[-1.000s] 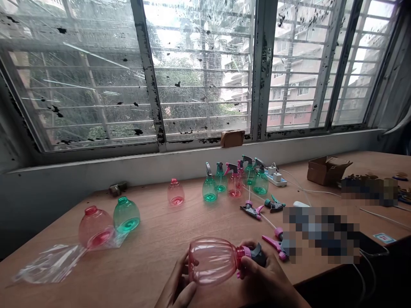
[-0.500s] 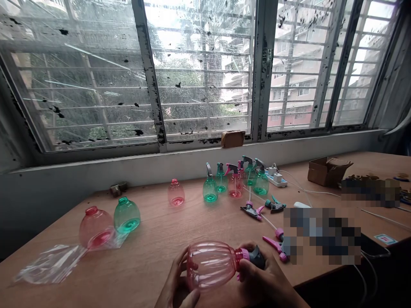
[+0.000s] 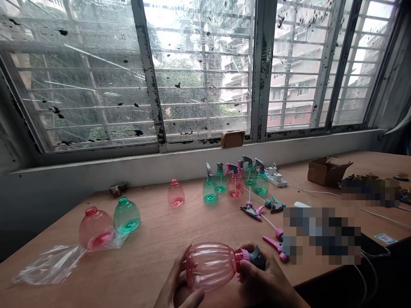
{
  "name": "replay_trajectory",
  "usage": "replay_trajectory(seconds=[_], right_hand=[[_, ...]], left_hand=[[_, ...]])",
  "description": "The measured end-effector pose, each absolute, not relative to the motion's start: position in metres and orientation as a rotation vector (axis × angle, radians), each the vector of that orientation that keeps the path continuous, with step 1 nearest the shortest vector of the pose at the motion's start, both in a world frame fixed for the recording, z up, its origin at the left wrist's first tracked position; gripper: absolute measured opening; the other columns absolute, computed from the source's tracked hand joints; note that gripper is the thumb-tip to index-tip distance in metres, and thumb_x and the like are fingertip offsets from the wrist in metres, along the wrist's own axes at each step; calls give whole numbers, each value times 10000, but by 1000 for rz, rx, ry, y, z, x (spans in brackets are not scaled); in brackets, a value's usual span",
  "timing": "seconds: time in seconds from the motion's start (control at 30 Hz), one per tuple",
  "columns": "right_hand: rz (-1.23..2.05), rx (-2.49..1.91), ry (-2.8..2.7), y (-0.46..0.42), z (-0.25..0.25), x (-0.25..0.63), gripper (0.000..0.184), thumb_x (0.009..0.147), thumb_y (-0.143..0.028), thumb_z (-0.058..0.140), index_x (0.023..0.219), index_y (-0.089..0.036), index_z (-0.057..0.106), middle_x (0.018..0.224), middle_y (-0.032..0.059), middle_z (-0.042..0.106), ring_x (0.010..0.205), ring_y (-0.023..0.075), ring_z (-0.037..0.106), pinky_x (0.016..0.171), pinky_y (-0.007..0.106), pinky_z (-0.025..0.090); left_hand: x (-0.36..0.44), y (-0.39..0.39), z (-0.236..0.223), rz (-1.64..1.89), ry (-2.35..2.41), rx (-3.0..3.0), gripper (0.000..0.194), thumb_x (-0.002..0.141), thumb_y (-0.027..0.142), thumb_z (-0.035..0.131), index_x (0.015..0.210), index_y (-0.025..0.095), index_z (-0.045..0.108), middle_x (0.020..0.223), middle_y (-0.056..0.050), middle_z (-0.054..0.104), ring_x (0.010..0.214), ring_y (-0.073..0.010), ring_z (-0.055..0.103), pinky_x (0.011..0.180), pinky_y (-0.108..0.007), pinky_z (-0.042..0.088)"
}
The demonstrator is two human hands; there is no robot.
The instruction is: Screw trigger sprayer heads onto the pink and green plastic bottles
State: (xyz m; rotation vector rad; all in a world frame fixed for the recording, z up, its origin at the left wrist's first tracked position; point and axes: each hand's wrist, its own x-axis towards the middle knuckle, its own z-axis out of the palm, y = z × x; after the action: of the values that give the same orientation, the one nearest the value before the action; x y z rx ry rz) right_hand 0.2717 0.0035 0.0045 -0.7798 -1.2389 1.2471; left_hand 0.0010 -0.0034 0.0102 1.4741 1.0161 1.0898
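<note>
A clear pink spray bottle [image 3: 210,266] lies sideways just above the table's near edge. Around its base is my left hand [image 3: 178,280], fingers behind it and the thumb underneath. My right hand [image 3: 268,276] grips the grey and pink spray head [image 3: 252,257] at the bottle's neck. Part of the trigger is hidden by the right fingers. To the right lie loose pink-collared spray heads [image 3: 279,244] and a grey-green one [image 3: 275,205]. Open bottles without heads stand on the left: a pink one [image 3: 96,229], a green one [image 3: 127,216] and a smaller-looking pink one [image 3: 176,193] farther back.
Several bottles with spray heads, among them a green one [image 3: 210,188], stand at the back. A plastic bag [image 3: 48,265] lies at left. A power strip [image 3: 278,177], cables and a cardboard box [image 3: 324,173] are at right. Blurred items cover part of the right side.
My left thumb has shifted slightly right and down along the bottle's base, and the bottle sits a touch lower. The right hand keeps its grip on the spray head.
</note>
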Motion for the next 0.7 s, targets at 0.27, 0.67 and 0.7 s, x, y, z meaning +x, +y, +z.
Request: replay_trajectory(seconds=[0.27, 0.67, 0.7], right_hand=[[1246, -787, -1264, 4, 1, 271, 395, 791, -466, 828, 948, -151, 648, 645, 26, 720, 579, 178, 651, 577, 266, 497], [1227, -793, -1286, 4, 2, 272, 376, 802, -461, 821, 946, -151, 663, 640, 28, 721, 583, 179, 645, 580, 266, 488], [1228, -791, -1282, 4, 2, 273, 375, 803, -459, 821, 948, -152, 662, 640, 28, 721, 585, 178, 646, 583, 266, 489]], left_hand=[[-3, -2, 8, 1128, 1000, 1476, 873, 798, 631, 714, 1513, 259, 376, 1452, -134, 580, 1359, -372, 513, 1106, -457, 454], [0, -3, 4, 1115, 955, 1543, 958, 731, 495, 852, 1519, 383, 319, 1491, -92, 514, 1316, -361, 531, 1126, -483, 387], [0, -1, 1, 1107, 941, 1542, 984, 722, 540, 841, 1528, 372, 303, 1474, -97, 528, 1318, -366, 525, 1147, -495, 354]])
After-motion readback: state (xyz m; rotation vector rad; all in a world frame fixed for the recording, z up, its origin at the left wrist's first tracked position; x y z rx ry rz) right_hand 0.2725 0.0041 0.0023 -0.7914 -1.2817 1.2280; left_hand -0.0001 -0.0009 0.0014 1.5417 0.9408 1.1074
